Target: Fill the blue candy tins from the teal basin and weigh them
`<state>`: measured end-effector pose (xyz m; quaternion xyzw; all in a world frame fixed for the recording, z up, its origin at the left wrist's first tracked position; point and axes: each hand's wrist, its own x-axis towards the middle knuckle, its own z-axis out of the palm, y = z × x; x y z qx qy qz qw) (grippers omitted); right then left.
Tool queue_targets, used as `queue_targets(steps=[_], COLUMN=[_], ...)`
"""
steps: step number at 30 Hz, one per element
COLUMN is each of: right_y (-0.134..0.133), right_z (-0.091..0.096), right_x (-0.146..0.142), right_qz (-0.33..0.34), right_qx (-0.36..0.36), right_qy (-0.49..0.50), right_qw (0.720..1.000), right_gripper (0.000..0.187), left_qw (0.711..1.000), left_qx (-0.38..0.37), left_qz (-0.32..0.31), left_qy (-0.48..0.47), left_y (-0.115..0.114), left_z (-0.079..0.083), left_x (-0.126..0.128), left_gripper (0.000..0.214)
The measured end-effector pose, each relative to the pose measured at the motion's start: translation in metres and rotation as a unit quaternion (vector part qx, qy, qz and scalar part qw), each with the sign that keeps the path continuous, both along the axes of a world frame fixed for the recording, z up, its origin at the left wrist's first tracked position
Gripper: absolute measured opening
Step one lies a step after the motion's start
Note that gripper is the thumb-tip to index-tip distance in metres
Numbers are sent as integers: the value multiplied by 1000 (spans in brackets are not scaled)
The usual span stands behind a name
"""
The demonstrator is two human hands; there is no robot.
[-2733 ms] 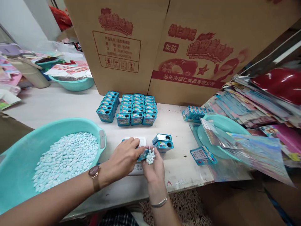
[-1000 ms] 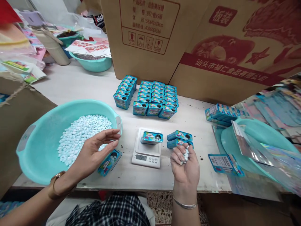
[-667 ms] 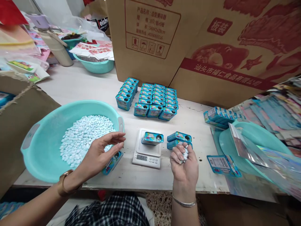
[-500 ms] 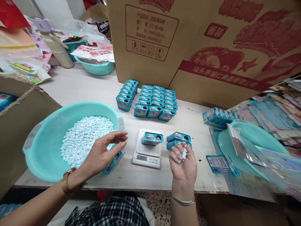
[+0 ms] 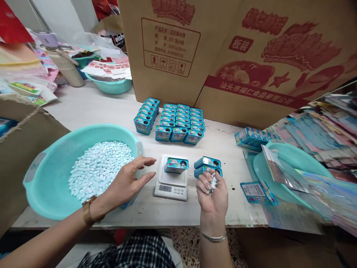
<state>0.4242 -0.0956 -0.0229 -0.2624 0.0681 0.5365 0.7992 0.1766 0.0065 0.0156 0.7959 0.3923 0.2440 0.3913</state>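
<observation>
My right hand [image 5: 212, 191] is closed around several pale blue candies [image 5: 213, 183], palm up, just in front of two blue candy tins [image 5: 206, 162]. Left of it, another blue tin [image 5: 176, 165] lies on a white digital scale [image 5: 170, 192], with candies showing in its round opening. My left hand [image 5: 133, 180] is open with nothing in it, thumb and fingers apart, at the scale's left side. Beneath that hand, a further tin [image 5: 128, 203] is mostly hidden. To the left stands a turquoise basin [image 5: 47, 186] holding a heap of pale blue candies [image 5: 97, 167].
Rows of blue tins [image 5: 170, 133] stand before a large cardboard carton [image 5: 167, 83]. Flat printed packages [image 5: 258, 192] and a second turquoise basin [image 5: 259, 163] with shiny film are at right. A bottle [image 5: 65, 67] and a smaller bowl [image 5: 114, 87] are at back left.
My left hand has moved right, closer to the scale. My right hand still holds the candies. The whole view has shifted slightly.
</observation>
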Motion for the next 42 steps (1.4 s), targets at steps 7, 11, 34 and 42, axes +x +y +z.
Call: queue_targets(steps=[7,11,34,42], right_y=[-3,-2,-81,-81], right_z=[-5,-5,-6,-6], right_x=[2,3,66,61], right_qz=[-7,-20,-168,-149], right_qx=[-6,-19,1,7], right_qy=[17,26,15,14], right_qw=[1000,999,986,989], right_gripper=[6,7,14,20], left_qw=[988,954,905,932], left_qx=[138,259,302,301], left_qz=[-25,-42,-255,-161], left_qy=[66,142,158,123], left_y=[6,10,-43,-47], left_z=[-8,-7,-31,-26], left_x=[7,18,163,157], left_gripper=[50,64,21,75])
